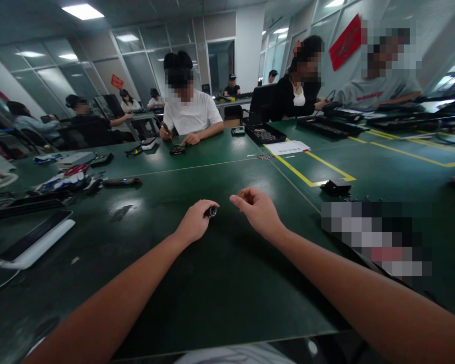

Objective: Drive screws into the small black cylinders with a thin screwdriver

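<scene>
Black cylinder (212, 212) — snug in the left grip (192, 221)

We see a dark, cylindrical piece (213, 212) in our left hand (192, 222), its round end bare, glinting pale at the rim and turned to the right; the rest of its body is hidden in our grip; in our right hand (261, 211) we have a small coppery piece (241, 193), partly covered, its exact shape unclear; the two stand apart.
</scene>
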A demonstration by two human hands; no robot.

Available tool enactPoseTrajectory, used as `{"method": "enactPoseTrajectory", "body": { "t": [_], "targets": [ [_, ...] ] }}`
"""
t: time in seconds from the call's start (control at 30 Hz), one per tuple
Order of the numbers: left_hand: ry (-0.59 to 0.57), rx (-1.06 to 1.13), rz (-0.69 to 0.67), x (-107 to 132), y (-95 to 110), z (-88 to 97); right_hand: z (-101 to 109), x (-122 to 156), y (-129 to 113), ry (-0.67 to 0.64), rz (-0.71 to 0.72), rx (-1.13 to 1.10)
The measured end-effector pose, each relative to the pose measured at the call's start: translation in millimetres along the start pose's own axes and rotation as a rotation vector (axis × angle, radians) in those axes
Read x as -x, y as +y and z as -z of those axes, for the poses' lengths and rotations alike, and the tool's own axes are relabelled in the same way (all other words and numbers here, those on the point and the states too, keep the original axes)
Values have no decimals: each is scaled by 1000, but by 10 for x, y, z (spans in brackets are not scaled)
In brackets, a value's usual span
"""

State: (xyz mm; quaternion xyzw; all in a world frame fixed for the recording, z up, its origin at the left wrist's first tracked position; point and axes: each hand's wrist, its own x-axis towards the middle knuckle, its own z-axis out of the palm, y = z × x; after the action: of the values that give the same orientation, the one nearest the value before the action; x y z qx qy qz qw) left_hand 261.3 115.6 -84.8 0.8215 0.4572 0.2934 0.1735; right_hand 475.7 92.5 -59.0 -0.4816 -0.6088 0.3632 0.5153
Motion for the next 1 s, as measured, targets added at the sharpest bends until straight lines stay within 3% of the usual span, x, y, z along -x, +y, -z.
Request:
{"method": "enactPoseTrajectory", "body": {
  "t": [0.37,0.77,1.0],
  "targets": [
    [98,3,59,7,25,52,-13,0,-54,74,-21,-118],
    [102,10,66,19,25,69,-17,-1,-44,104,-17,-89],
    [107,16,73,24,42,82,1,-1,-55,23,4,-88]
  ]
}}
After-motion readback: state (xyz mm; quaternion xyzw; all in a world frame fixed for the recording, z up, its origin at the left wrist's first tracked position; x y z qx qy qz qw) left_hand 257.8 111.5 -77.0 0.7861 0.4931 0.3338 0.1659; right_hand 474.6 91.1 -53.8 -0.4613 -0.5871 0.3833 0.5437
